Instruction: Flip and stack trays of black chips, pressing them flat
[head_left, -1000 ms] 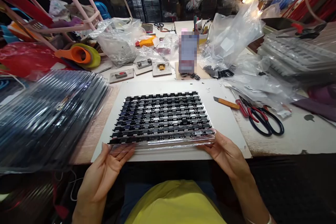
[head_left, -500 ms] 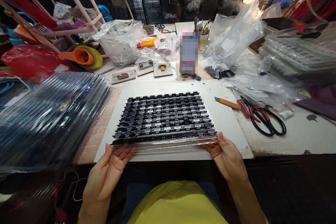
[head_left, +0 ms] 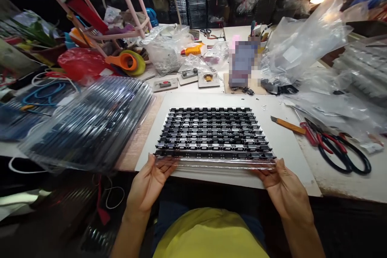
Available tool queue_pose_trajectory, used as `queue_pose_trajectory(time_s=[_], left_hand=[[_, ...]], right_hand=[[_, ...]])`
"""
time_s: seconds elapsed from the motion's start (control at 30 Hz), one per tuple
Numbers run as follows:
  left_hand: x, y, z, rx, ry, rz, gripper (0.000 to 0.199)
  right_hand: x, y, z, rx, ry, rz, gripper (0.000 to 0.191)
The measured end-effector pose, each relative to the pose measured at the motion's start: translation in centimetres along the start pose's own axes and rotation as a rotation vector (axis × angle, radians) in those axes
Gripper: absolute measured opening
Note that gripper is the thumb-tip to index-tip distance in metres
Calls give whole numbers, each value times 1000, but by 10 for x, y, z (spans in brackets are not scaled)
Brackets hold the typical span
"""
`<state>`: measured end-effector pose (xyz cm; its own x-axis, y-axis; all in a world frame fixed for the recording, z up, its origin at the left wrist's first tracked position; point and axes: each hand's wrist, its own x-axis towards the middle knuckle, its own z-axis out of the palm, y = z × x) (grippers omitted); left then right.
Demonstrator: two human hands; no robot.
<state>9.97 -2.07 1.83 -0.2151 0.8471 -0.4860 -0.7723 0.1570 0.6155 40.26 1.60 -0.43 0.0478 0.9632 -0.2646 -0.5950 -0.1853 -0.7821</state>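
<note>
A clear plastic tray [head_left: 223,164] holds rows of small black parts [head_left: 211,133] with fine metal pins. My left hand [head_left: 152,181] grips its near left corner, thumb on top and fingers underneath. At the near right corner my right hand [head_left: 284,183] pinches the tray the same way. The tray lies over a white board [head_left: 299,161] at the table's front edge; whether it touches the board all over, I cannot tell.
Left of the board is a stack of plastic trays [head_left: 90,125]. To the right lie a utility knife [head_left: 287,125], a screwdriver [head_left: 308,133] and scissors [head_left: 344,153]. Behind are small metal fixtures [head_left: 208,80], a blurred-out upright object [head_left: 242,64] and plastic bags [head_left: 302,48].
The view has turned to the left, so the whole scene sits further right in the picture. Both hands keep their hold on the tray's near corners.
</note>
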Motion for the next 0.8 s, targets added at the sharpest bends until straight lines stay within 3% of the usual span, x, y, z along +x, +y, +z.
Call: queue_pose_trajectory(time_s=[0.5, 0.8], left_hand=[[-3, -1, -7, -66, -99, -25, 30], [-3, -3, -11, -77, -173, 5, 26]], right_hand=[[0, 3, -1, -107, 138, -25, 23], [0, 0, 10, -103, 246, -31, 24]])
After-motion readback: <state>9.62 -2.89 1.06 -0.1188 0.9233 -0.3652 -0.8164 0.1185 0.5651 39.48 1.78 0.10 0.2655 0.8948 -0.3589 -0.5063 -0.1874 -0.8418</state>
